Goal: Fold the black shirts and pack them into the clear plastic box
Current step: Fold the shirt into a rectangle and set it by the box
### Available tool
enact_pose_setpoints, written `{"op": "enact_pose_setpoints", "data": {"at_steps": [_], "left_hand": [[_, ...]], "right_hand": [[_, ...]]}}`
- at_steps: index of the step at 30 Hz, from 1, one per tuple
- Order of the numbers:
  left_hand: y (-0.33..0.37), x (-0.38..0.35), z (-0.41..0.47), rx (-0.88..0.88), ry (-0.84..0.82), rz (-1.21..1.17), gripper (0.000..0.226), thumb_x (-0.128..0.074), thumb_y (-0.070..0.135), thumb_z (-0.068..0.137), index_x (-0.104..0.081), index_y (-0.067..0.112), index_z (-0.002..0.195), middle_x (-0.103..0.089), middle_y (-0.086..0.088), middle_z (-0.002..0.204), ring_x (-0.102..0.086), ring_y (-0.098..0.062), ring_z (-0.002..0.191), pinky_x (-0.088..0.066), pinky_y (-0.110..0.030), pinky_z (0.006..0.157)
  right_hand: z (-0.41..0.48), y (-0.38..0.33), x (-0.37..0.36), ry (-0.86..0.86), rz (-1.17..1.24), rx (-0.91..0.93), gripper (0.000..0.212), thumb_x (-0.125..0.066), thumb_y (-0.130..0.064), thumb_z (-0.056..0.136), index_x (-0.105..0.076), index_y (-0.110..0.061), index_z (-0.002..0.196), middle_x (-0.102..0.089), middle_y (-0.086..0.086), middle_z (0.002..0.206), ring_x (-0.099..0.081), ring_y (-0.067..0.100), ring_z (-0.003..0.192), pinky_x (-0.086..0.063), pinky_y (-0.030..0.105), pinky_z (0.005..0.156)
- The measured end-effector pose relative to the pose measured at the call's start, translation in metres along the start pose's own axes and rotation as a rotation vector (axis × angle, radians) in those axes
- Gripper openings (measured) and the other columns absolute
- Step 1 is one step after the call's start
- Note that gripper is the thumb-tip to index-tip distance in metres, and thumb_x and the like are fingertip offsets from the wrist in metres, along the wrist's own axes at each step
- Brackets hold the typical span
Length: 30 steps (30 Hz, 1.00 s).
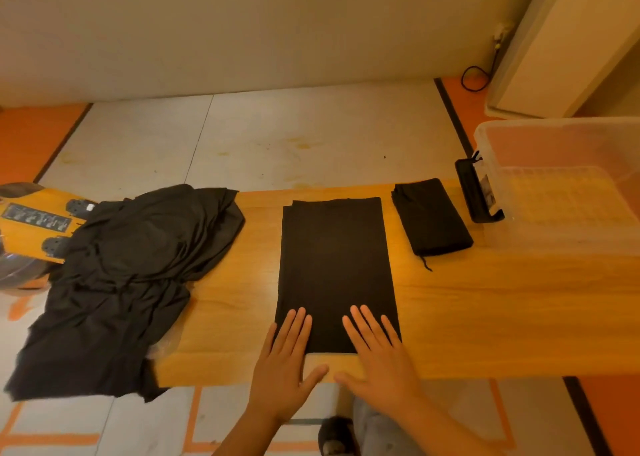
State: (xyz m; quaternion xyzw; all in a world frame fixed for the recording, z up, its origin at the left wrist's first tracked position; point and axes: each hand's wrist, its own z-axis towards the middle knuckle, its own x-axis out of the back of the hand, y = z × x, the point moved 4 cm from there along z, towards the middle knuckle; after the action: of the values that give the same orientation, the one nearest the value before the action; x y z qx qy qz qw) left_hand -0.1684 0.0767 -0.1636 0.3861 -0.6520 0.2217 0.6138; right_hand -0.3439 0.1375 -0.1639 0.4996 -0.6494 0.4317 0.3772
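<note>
A black shirt (334,265), folded into a long narrow rectangle, lies flat in the middle of the wooden table (502,317). My left hand (285,362) and my right hand (379,358) lie flat with straight fingers on its near end, side by side. A smaller folded black shirt (431,218) sits to the right, beside the clear plastic box (561,240), which looks empty. A heap of unfolded black shirts (128,275) covers the table's left end and hangs over the front edge.
A black bar-shaped object (476,192) lies between the small folded shirt and the box. An orange device with black labels (31,221) sits far left. A white panel (554,46) leans at the back right; a black cable (474,77) loops on the floor.
</note>
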Motion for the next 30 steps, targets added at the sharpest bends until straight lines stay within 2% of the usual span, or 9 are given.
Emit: {"op": "enact_pose_setpoints", "data": {"at_steps": [3, 6, 9, 11, 16, 20, 23, 25, 30], "left_hand": [[0.0, -0.005, -0.024, -0.037, 0.008, 0.011, 0.083, -0.041, 0.068, 0.092, -0.022, 0.016, 0.154, -0.015, -0.003, 0.162, -0.011, -0.02, 0.149, -0.011, -0.041, 0.117], [0.008, -0.004, -0.036, -0.038, 0.086, 0.008, 0.076, -0.065, 0.048, 0.082, -0.036, 0.019, 0.146, -0.038, -0.007, 0.149, -0.043, -0.026, 0.134, -0.021, -0.041, 0.115], [0.015, -0.001, -0.039, 0.029, 0.105, -0.039, 0.093, -0.095, 0.017, 0.047, -0.055, 0.015, 0.132, -0.063, -0.011, 0.12, -0.065, -0.03, 0.104, -0.048, -0.044, 0.096], [0.015, 0.001, -0.043, 0.006, 0.127, -0.017, 0.093, -0.095, 0.008, 0.04, -0.062, 0.015, 0.127, -0.067, -0.012, 0.116, -0.066, -0.03, 0.101, -0.049, -0.045, 0.096], [0.004, 0.007, -0.056, -0.088, 0.109, 0.001, 0.092, -0.09, -0.006, 0.039, -0.065, 0.019, 0.124, -0.065, -0.007, 0.125, -0.065, -0.027, 0.111, -0.016, -0.037, 0.112], [-0.003, 0.018, -0.057, -0.102, 0.073, -0.135, 0.074, -0.084, 0.001, 0.065, -0.059, 0.031, 0.128, -0.065, 0.003, 0.125, -0.062, -0.018, 0.116, -0.025, -0.037, 0.117], [-0.005, 0.046, -0.05, 0.039, 0.052, -0.39, 0.033, -0.063, 0.017, 0.092, -0.061, 0.04, 0.116, -0.067, 0.013, 0.111, -0.058, -0.003, 0.109, -0.046, -0.03, 0.103], [-0.009, 0.064, -0.038, 0.168, 0.064, -0.666, 0.021, -0.059, 0.018, 0.094, -0.063, 0.039, 0.099, -0.067, 0.019, 0.095, -0.061, 0.002, 0.094, -0.053, -0.025, 0.086], [-0.028, 0.091, 0.006, 0.429, 0.151, -1.063, 0.009, -0.06, 0.016, 0.093, -0.069, 0.017, 0.094, -0.072, -0.003, 0.089, -0.068, -0.012, 0.087, -0.056, -0.037, 0.082]], "right_hand": [[-0.021, -0.001, -0.004, 0.081, -0.032, 0.078, 0.097, -0.047, -0.081, 0.069, -0.04, -0.021, 0.145, -0.039, 0.006, 0.151, -0.027, 0.024, 0.141, -0.014, 0.043, 0.111], [-0.027, -0.005, -0.008, 0.09, -0.011, 0.077, 0.105, -0.088, -0.058, 0.047, -0.049, -0.021, 0.138, -0.05, 0.006, 0.143, -0.042, 0.024, 0.134, -0.026, 0.043, 0.114], [-0.029, -0.008, -0.009, 0.092, 0.025, 0.051, 0.103, -0.1, -0.025, 0.025, -0.066, -0.021, 0.122, -0.064, 0.006, 0.126, -0.063, 0.024, 0.113, -0.053, 0.039, 0.085], [-0.037, -0.007, -0.006, 0.104, 0.008, 0.073, 0.103, -0.099, -0.017, 0.023, -0.067, -0.022, 0.121, -0.067, 0.006, 0.122, -0.066, 0.024, 0.108, -0.056, 0.037, 0.079], [-0.058, 0.008, -0.011, 0.088, -0.016, 0.215, 0.128, -0.095, -0.021, 0.045, -0.023, -0.026, 0.151, -0.055, 0.0, 0.139, -0.051, 0.021, 0.128, -0.022, 0.038, 0.112], [-0.063, 0.013, 0.004, 0.063, 0.068, 0.179, 0.089, -0.096, -0.028, 0.046, -0.06, -0.03, 0.127, -0.055, -0.007, 0.135, -0.057, 0.011, 0.121, -0.023, 0.027, 0.114], [-0.061, 0.017, 0.033, 0.049, 0.316, 0.069, 0.04, -0.061, -0.023, 0.093, -0.055, -0.03, 0.132, -0.054, -0.007, 0.138, -0.051, 0.007, 0.125, -0.031, 0.021, 0.111], [-0.051, 0.023, 0.053, 0.081, 0.5, -0.021, 0.02, -0.052, -0.027, 0.098, -0.061, -0.033, 0.114, -0.067, -0.009, 0.107, -0.061, 0.0, 0.097, -0.051, 0.025, 0.091], [-0.007, 0.041, 0.106, 0.086, 0.804, -0.109, 0.008, -0.059, -0.023, 0.094, -0.066, -0.027, 0.091, -0.066, -0.008, 0.086, -0.061, 0.002, 0.084, -0.048, 0.018, 0.075]]}}
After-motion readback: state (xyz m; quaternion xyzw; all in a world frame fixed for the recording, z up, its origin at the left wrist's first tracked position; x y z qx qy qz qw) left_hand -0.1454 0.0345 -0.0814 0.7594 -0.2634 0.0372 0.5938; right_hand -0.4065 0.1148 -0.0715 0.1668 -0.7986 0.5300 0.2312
